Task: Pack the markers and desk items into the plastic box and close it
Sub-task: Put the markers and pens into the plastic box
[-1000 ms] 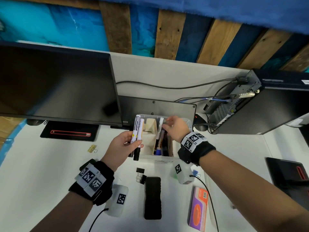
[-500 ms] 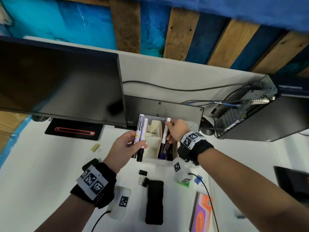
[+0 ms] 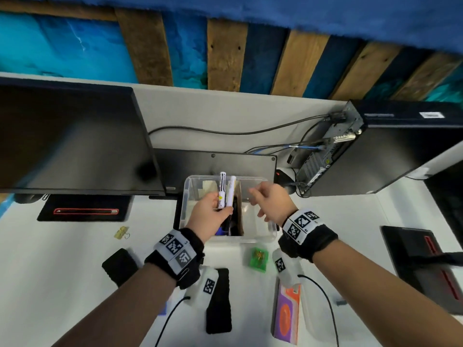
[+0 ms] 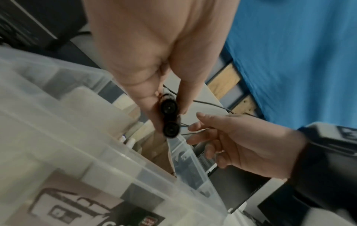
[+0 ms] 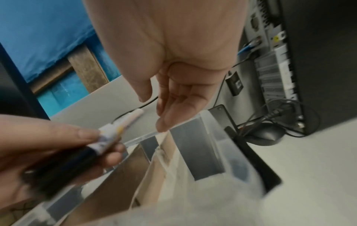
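The clear plastic box (image 3: 260,236) stands open behind the desk's middle, with a cardboard divider (image 3: 240,209) and dark-capped markers (image 3: 226,227) lying inside. My left hand (image 3: 220,209) hovers over the box and grips two white markers (image 3: 226,190), their ends pointing away from me. The left wrist view shows their black caps (image 4: 170,117) end on between thumb and fingers. My right hand (image 3: 255,199) hangs over the box's right half with relaxed fingers (image 5: 166,116) and holds nothing. The box's rim (image 5: 210,126) lies just under it.
On the desk near me lie a black eraser (image 3: 218,299), a green item (image 3: 259,257), an orange and purple packet (image 3: 286,314), a yellow clip (image 3: 121,232) and a black pad (image 3: 120,266). A monitor (image 3: 70,141) stands left, a computer case (image 3: 375,151) with cables right.
My right hand has let go of the marker it was lowering into the box and is now empty. My left hand has moved right, over the box, with its two markers.
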`<state>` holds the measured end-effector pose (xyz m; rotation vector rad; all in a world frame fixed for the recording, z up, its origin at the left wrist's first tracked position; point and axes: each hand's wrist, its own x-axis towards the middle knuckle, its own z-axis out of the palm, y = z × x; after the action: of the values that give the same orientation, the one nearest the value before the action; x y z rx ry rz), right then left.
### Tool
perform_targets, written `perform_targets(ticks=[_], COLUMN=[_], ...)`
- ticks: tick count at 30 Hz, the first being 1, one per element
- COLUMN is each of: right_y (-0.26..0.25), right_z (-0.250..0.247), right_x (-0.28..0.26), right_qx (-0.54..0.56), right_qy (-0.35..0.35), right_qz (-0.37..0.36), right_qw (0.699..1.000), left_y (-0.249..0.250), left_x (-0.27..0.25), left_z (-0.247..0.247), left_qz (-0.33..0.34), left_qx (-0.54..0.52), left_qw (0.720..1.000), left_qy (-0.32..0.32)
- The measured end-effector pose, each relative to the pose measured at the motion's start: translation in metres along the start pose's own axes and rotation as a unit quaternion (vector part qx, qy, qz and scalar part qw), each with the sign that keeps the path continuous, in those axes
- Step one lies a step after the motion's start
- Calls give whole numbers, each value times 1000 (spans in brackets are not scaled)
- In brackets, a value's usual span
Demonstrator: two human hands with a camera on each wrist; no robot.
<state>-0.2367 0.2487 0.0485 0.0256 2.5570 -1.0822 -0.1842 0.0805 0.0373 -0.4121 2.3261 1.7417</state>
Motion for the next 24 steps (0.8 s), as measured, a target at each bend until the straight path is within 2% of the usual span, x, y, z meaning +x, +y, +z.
perform_targets(ticks=[5, 10, 16, 18, 20, 24], right_y=[26, 40, 39, 31, 20, 1], right_z=[-2, 3, 13, 17, 20, 28], right_x=[-25, -43, -36, -30, -19, 13], right_qx=[16, 23, -8, -44, -66, -137], right_qy=[-1, -14, 12, 51, 60, -17], right_qz=[-25, -45, -77, -96, -88, -16], right_qw=[1000, 999, 997, 993, 992, 990], left_y=[2, 6, -8, -23, -45, -99], left_x=[1, -15, -51, -65, -77, -79], left_z=[13, 1, -28, -35, -38, -33], left_qz=[-21, 5, 37, 18, -16, -100], left_qx=[84, 44, 12, -8, -2, 30], left_qw=[996, 999, 999, 999, 999, 995], left_qy=[-36, -20, -18, -30, -32, -4])
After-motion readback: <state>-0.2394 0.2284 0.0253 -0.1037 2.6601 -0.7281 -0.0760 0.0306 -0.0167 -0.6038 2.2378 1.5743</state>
